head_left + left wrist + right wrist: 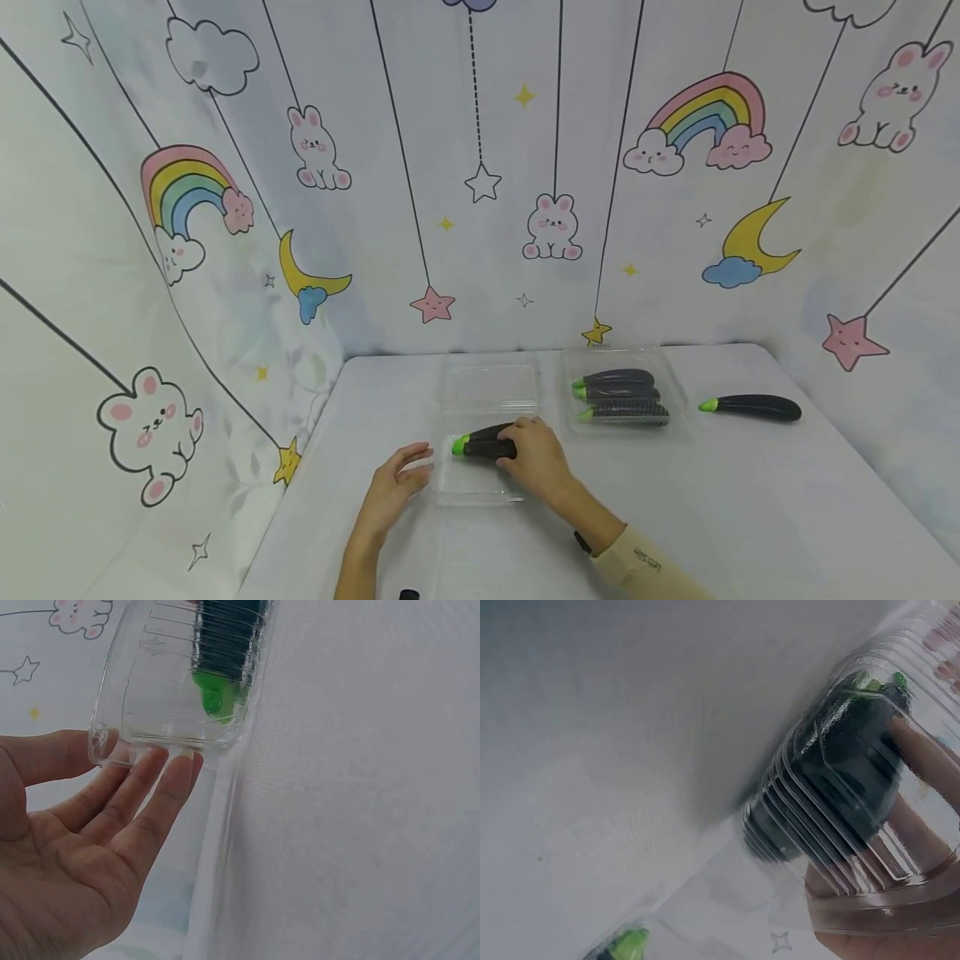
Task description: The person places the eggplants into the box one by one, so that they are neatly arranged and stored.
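Two dark toy-like eggplants with green stems lie side by side in an open clear plastic clamshell box (477, 497). My right hand (536, 457) reaches into the box from the right and grips the nearer eggplant (480, 449) by its thick end. Behind it, the other eggplant (487, 432) is partly covered by my fingers. At the left edge of the box is my left hand (395, 483), its fingers loosely extended. The left wrist view shows those fingertips (180, 769) right at the box's clear rim. Through the ribbed wall in the right wrist view, my right fingers (915, 825) lie along the dark eggplant.
The box's raised lid (489, 385) lies back behind its base. To the right, a second clear box (671, 421) holds several eggplants. A loose eggplant (757, 407) lies farther right on the white table (712, 508). A small black object (408, 594) shows at the near edge.
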Action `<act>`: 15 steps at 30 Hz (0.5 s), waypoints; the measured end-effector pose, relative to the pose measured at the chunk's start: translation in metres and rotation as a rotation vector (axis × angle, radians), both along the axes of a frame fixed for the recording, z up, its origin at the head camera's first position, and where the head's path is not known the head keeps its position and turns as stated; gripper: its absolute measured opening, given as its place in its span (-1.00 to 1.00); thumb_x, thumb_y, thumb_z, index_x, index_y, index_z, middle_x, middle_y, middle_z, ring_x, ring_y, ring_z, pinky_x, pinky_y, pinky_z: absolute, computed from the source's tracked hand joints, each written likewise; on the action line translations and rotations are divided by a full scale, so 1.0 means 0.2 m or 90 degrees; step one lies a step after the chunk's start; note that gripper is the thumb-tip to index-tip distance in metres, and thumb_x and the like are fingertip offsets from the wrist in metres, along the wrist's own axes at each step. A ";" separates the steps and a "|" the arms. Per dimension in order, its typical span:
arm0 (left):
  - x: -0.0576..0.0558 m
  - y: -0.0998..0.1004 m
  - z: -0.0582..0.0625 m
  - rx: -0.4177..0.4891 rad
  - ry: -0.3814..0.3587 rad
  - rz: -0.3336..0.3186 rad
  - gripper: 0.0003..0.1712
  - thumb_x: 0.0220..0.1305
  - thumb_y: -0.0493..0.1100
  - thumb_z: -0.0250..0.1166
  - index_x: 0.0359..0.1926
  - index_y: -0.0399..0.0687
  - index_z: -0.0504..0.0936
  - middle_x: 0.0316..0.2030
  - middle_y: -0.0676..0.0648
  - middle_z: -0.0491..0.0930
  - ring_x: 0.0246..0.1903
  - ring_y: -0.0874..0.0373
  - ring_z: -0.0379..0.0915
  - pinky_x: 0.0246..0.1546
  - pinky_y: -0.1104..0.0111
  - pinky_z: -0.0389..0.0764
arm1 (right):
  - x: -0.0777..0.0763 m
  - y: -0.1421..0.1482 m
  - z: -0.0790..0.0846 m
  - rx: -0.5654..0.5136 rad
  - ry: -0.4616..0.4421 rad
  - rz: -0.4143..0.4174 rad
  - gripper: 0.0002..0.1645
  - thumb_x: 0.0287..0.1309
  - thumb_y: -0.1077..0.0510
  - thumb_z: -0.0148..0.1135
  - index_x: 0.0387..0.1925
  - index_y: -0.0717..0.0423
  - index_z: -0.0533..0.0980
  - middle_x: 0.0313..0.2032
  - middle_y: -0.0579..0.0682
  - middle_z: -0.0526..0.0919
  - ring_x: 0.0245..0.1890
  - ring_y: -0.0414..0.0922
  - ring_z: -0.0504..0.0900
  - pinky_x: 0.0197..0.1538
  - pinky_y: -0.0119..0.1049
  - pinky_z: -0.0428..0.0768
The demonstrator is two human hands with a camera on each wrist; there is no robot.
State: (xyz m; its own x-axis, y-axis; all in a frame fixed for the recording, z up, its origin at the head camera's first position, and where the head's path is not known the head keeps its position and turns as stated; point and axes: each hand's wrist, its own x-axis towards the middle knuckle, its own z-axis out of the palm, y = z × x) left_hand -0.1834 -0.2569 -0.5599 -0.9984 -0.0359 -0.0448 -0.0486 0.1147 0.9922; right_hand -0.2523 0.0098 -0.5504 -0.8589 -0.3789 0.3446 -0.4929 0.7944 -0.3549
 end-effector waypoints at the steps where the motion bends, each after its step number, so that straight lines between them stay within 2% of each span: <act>1: 0.00 0.00 0.00 -0.001 0.000 0.000 -0.45 0.43 -0.32 0.30 0.40 -0.23 0.47 0.30 -0.24 0.55 0.24 -0.16 0.57 0.03 0.42 0.68 | 0.00 0.00 -0.01 0.005 0.002 -0.001 -0.53 -0.13 0.00 0.72 -0.12 -0.01 0.77 -0.17 -0.03 0.74 -0.13 -0.01 0.64 0.00 -0.08 0.71; 15: 0.00 0.00 0.00 -0.009 -0.002 0.002 -0.45 0.44 -0.29 0.32 0.40 -0.22 0.48 0.30 -0.25 0.55 0.23 -0.16 0.57 0.03 0.42 0.68 | -0.01 -0.02 -0.02 0.034 -0.013 -0.009 -0.54 -0.14 0.01 0.74 -0.13 -0.03 0.78 -0.25 -0.05 0.64 -0.25 -0.08 0.55 -0.12 -0.15 0.66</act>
